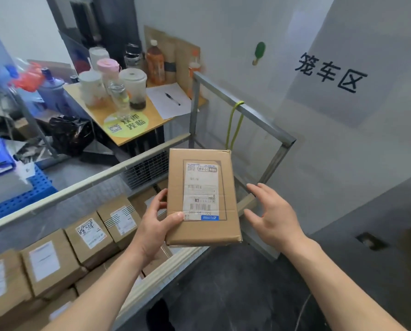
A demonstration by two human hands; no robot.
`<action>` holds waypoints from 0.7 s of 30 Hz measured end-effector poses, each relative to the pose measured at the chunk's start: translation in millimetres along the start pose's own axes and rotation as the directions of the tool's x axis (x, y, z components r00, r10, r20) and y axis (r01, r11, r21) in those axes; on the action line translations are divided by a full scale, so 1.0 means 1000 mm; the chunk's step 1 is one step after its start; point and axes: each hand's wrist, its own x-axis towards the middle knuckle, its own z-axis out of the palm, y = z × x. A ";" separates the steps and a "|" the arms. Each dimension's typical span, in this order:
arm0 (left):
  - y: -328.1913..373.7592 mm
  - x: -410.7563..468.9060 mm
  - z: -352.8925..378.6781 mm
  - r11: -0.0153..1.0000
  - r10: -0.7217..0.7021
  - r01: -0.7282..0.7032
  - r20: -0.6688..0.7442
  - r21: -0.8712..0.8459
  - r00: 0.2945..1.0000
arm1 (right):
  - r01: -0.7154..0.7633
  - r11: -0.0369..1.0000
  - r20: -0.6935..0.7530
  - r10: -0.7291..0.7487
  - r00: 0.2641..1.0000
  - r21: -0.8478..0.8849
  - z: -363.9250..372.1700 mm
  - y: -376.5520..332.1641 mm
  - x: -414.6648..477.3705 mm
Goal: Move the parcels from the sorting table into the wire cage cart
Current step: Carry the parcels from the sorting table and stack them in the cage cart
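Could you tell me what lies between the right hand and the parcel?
Head view: only a bare gap separates right hand and parcel; cart rail shows behind.

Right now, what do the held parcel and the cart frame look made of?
Parcel: brown cardboard, matte, judging by its folded flap edges; white paper label on top. Cart frame: dull grey metal bar, likely steel, faintly reflective.

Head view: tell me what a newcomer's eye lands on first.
The labelled cardboard parcel sits at centre, gripped by the left hand, with the open right hand just beside it, not touching. Below left, rows of labelled boxes lie inside the wire cage cart. Big black characters stand out at upper right.
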 end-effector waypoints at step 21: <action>-0.016 0.121 -0.128 0.987 -0.150 0.160 -0.209 0.031 0.966 | -0.058 0.897 0.337 -0.105 0.936 0.439 0.136 -0.105 0.197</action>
